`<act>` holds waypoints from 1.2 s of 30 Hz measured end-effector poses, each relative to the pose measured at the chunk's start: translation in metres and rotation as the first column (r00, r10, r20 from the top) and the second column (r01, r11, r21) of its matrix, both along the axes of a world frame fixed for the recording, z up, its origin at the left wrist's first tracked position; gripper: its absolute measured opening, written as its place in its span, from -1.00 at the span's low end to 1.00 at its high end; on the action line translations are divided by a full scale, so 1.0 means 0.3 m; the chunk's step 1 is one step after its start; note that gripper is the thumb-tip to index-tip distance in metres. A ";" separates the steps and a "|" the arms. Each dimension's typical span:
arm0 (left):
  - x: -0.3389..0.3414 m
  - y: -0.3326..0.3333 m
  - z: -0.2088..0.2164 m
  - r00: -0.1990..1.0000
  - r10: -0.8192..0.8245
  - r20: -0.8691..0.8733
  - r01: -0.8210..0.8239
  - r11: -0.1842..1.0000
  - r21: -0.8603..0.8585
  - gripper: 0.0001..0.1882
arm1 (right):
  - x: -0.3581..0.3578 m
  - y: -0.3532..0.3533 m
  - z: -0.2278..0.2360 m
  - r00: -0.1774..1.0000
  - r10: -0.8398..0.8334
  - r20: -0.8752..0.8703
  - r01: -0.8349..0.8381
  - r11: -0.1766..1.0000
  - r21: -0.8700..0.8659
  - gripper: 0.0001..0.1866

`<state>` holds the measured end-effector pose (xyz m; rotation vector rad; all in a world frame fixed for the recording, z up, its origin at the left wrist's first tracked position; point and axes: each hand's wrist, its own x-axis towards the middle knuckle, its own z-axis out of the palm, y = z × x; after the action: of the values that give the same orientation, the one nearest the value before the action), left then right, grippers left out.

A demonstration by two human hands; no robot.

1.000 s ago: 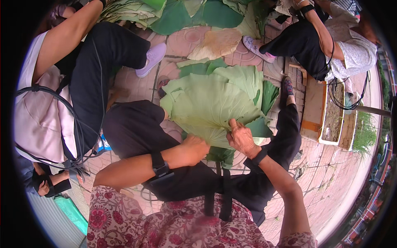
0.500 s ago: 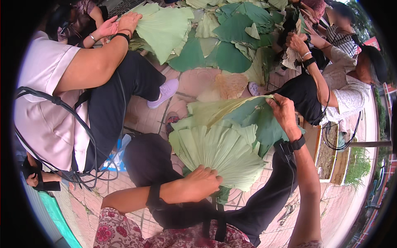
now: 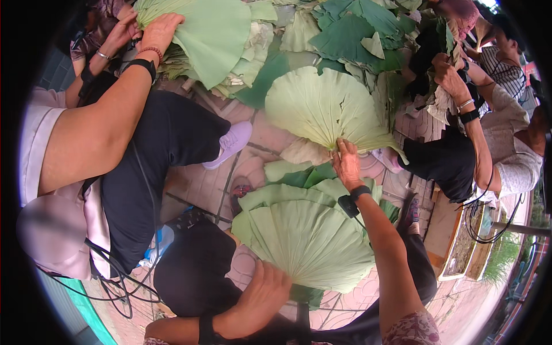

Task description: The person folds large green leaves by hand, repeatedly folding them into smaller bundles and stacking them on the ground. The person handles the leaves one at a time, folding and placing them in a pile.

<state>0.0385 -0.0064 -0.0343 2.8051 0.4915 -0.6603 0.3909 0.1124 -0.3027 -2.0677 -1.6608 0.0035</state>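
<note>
My right hand (image 3: 347,165) is stretched forward, its fingers pinching a pale green lotus leaf (image 3: 319,106) at its gathered base. The leaf fans out away from me, with a few small dark holes near its middle. In front of my lap lies a layered stack of folded lotus leaves (image 3: 310,241), pleats running toward me. My left hand (image 3: 259,296) is closed at the near tip of this stack, fingers curled together; its thumb is hidden. Darker green leaf parts show behind and under the stack.
A heap of green and dried leaves (image 3: 351,34) covers the ground ahead. On the left a person holds a large leaf (image 3: 210,43); another works with dried leaves at right. Loose black cables (image 3: 115,282) hang at lower left. A wooden-sided planter (image 3: 454,241) stands at right.
My right hand has moved forward and left, bringing a leaf out flat beyond the stack. My left hand has drawn back toward me. The person on the left has shifted their leaf leftward.
</note>
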 end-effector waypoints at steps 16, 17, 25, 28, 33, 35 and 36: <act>0.043 -0.009 -0.033 0.997 -0.045 0.060 0.044 0.999 0.021 -0.60 | 0.187 -0.462 0.034 0.864 -0.250 -0.437 -0.059 0.811 -0.582 -0.79; 0.045 -0.010 -0.033 0.996 -0.039 0.082 0.036 0.999 0.037 -0.66 | 0.162 -0.533 0.036 0.794 -0.283 -0.538 -0.117 0.797 -0.592 -0.78; 0.045 -0.011 -0.085 0.997 0.034 0.062 -0.026 0.993 -0.115 -0.68 | -0.262 -0.798 0.032 0.775 -0.220 -0.592 -0.033 0.922 -0.386 -0.81; 0.053 0.006 -0.085 1.000 -0.014 -0.021 0.011 0.989 -0.147 -0.75 | -0.456 -0.885 0.073 0.826 -0.037 -0.562 -0.261 0.859 -0.440 -0.64; 0.052 -0.009 -0.082 0.931 0.238 0.277 -0.083 0.876 -0.475 -0.71 | -0.638 -1.032 0.079 0.883 0.273 -0.382 -0.448 0.731 -0.515 -0.36; 0.077 -0.009 0.008 0.871 0.323 0.371 -0.052 0.811 -0.583 -0.68 | -0.654 -1.053 0.094 0.870 0.248 -0.426 -0.454 0.738 -0.499 -0.31; 0.096 -0.010 0.079 0.840 0.338 0.424 -0.028 0.808 -0.589 -0.67 | -0.669 -1.058 0.094 0.888 0.263 -0.378 -0.430 0.768 -0.474 -0.31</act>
<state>0.0674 -0.0095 -0.0104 2.1839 0.3801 0.0229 0.1903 -0.2050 -0.2746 -1.9472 -1.9808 0.9770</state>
